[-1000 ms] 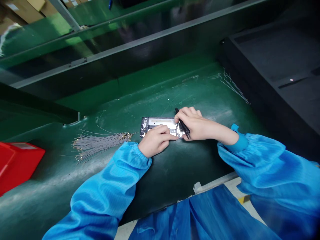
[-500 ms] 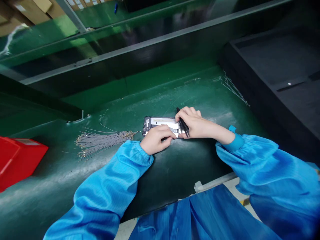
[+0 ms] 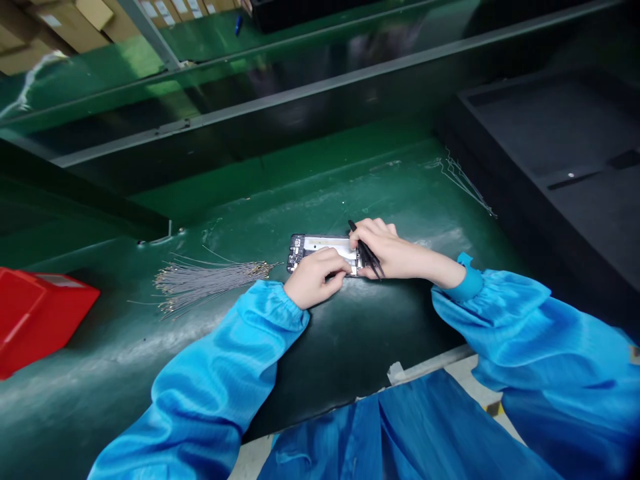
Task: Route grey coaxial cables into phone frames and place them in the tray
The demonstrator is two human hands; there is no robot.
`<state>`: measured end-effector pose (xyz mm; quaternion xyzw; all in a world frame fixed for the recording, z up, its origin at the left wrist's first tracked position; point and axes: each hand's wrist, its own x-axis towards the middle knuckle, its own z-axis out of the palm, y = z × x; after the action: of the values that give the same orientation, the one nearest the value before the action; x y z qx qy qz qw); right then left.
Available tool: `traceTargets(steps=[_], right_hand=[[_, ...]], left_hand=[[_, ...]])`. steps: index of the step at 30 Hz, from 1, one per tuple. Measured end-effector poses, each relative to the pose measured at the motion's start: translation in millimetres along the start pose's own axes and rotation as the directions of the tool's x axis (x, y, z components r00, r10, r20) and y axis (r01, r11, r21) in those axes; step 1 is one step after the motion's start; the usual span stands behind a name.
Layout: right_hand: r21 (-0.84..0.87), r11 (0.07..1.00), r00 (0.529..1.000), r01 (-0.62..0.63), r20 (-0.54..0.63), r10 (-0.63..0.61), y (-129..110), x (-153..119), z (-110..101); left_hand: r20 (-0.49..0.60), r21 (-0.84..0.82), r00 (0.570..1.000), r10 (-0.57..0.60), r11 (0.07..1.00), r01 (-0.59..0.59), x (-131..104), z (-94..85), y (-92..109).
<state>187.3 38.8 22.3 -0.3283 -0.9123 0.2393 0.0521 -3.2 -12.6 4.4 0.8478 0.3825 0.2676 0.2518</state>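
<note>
An opened smartphone [image 3: 297,252] with its inner boards and a pale middle section exposed lies flat on the green bench. Over its lower edge my left hand [image 3: 316,275] is closed, thumb and index fingertip close together. Whatever that pinch may hold is too small to make out. Black tweezers [image 3: 367,247] slant through my right hand [image 3: 383,248], which is closed around them. The right fingertips also touch the phone's right end, covering part of it. Left of the phone lies a bundle of thin grey cables [image 3: 213,283] with small gold-coloured ends.
A red bin [image 3: 45,320] stands at the left. On the right is a large black foam tray or box [image 3: 540,173], with a few loose cables [image 3: 467,183] beside it. Cardboard boxes [image 3: 75,30] and a blue pen-like item [image 3: 239,25] are on the shelf behind.
The view has shifted slightly. The tweezers in my right hand have tilted a little, their upper end leaning further left. Both hands stay at the phone.
</note>
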Motion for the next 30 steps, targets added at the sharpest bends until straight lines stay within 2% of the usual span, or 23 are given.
traceTargets(steps=[3,6,11,14,18,26,30], right_hand=[[-0.005,1.000,1.000,0.015,-0.012,-0.015,3.6,-0.7,0.2],[-0.049,0.998,0.999,0.037,0.026,-0.036,3.5,2.5,-3.2],[-0.197,0.971,0.991,0.133,0.059,-0.123,1.3,10.2,-8.4],[-0.290,0.945,0.987,0.154,0.091,-0.133,-3.2,13.3,-10.8],[-0.319,0.942,0.988,0.109,0.137,-0.068,-10.6,14.3,-13.8],[-0.260,0.964,0.974,-0.052,0.201,0.107,-20.2,18.8,-13.9],[-0.250,0.962,0.966,-0.106,0.203,0.159,-22.1,22.1,-15.3]], left_hand=[[-0.014,0.042,0.999,-0.038,0.998,0.038,0.4,0.9,1.4],[-0.018,0.071,0.997,-0.074,0.995,0.075,1.4,1.8,2.6],[0.000,0.101,0.994,-0.106,0.989,0.105,3.4,4.5,3.9],[0.015,0.106,0.992,-0.129,0.986,0.126,4.4,5.9,4.2],[0.020,0.102,0.991,-0.133,0.986,0.130,4.1,4.4,4.0],[0.090,0.044,0.996,-0.027,0.999,0.023,2.1,-1.3,0.8],[0.050,0.048,0.999,0.009,0.999,-0.012,0.8,0.2,1.0]])
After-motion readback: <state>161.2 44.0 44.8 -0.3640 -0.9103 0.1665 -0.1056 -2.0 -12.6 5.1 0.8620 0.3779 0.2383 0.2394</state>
